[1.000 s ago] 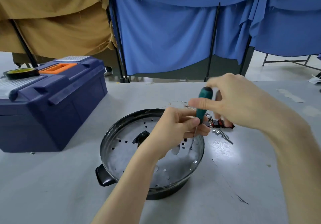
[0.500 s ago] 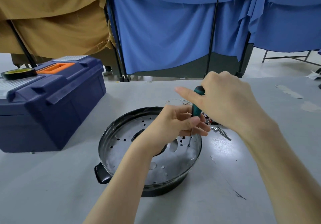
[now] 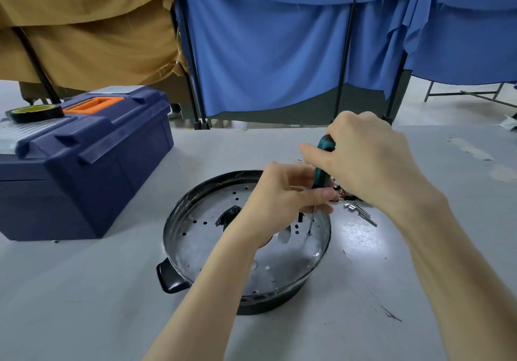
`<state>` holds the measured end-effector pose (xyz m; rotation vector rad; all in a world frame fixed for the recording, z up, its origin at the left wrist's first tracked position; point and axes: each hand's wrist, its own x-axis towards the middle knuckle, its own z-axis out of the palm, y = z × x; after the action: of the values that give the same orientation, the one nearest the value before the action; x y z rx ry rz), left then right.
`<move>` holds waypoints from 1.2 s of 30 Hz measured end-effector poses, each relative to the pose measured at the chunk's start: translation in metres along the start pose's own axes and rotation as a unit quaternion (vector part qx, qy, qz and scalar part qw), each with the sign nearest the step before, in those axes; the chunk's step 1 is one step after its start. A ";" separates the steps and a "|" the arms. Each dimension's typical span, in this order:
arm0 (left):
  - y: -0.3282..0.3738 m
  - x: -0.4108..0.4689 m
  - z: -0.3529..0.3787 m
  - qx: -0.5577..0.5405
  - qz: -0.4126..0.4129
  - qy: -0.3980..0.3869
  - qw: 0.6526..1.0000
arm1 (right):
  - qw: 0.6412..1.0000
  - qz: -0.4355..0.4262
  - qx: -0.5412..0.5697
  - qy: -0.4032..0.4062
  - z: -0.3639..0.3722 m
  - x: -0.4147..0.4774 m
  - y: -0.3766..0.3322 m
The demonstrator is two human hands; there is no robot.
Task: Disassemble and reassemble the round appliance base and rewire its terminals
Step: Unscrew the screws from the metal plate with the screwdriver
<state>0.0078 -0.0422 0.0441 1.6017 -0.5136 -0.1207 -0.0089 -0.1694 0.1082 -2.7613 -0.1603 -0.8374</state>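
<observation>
The round black appliance base (image 3: 179, 220) lies on the grey table, its perforated metal plate (image 3: 201, 237) facing up and a black handle at its near left. A green-handled screwdriver (image 3: 321, 162) stands nearly upright, its tip on a screw at the plate's right side. My right hand (image 3: 369, 162) grips the handle from above. My left hand (image 3: 282, 204) reaches over the plate and pinches the shaft just below the handle. Red wiring parts show behind my fingers at the base's far right rim.
A dark blue toolbox (image 3: 84, 162) with an orange handle stands at the left, a roll of black tape (image 3: 35, 113) on its lid. Small metal pins and sleeves (image 3: 361, 212) lie on the table right of the base. Blue and tan curtains hang behind.
My right hand has shifted its hold on the screwdriver handle, wrapping round its top. The screwdriver tip stays on the same screw, and my left hand stays on the shaft.
</observation>
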 end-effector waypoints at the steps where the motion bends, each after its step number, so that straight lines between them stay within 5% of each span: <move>1: 0.001 0.001 -0.001 -0.011 -0.010 -0.010 1.000 | 1.000 -0.004 -0.010 0.008 -0.001 -0.002 0.000; 7: 0.000 -0.004 -0.013 -0.075 -0.038 -0.056 0.995 | 0.966 -0.066 0.177 -0.178 -0.016 -0.003 0.013; 13: -0.004 -0.004 -0.008 -0.036 0.019 0.021 0.999 | 0.963 -0.045 0.224 -0.144 -0.008 0.003 0.013; 21: -0.004 0.002 -0.006 -0.021 0.008 -0.001 1.000 | 1.000 0.000 0.004 -0.006 0.000 0.004 0.005; 25: -0.004 0.001 -0.008 -0.018 0.001 -0.011 1.000 | 0.979 -0.017 0.169 -0.112 -0.014 0.001 0.015; 30: -0.004 -0.002 -0.009 -0.029 -0.002 -0.009 1.000 | 0.969 -0.028 0.226 -0.095 -0.009 0.003 0.013; 36: -0.004 0.004 -0.002 -0.003 0.001 0.005 1.000 | 1.000 -0.006 0.026 0.015 -0.002 0.003 0.005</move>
<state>0.0130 -0.0419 0.0409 1.5945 -0.5067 -0.1115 -0.0065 -0.1746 0.1104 -2.7009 -0.1895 -0.8638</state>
